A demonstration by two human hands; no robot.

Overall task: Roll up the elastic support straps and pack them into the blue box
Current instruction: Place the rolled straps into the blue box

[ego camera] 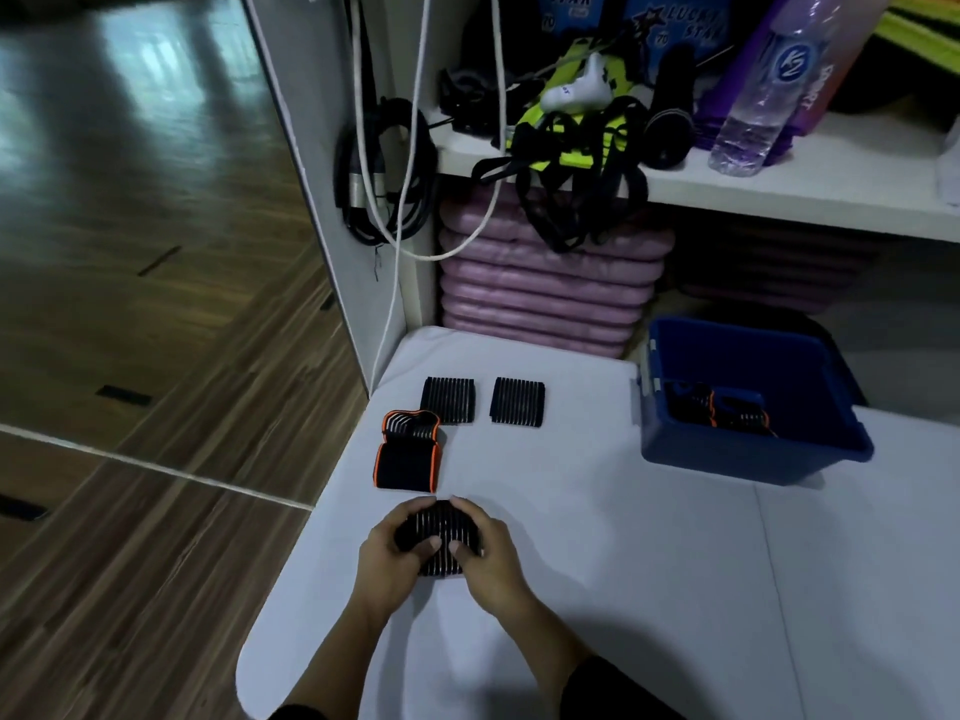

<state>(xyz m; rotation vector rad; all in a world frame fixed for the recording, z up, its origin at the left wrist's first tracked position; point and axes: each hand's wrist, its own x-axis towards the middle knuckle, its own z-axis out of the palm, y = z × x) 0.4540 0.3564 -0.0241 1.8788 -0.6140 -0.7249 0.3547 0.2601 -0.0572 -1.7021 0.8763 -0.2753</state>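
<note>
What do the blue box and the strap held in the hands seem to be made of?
Blue box: probably rigid plastic, smooth, with a dull sheen on its wall.
Strap: probably elastic woven fabric, matte black with pale ribs; it curves softly into a roll.

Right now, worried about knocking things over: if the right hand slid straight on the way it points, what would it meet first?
Probably the folded black strap with orange edging, on the white table just beyond the black ribbed elastic strap that the right hand grips; depth is unclear.
</note>
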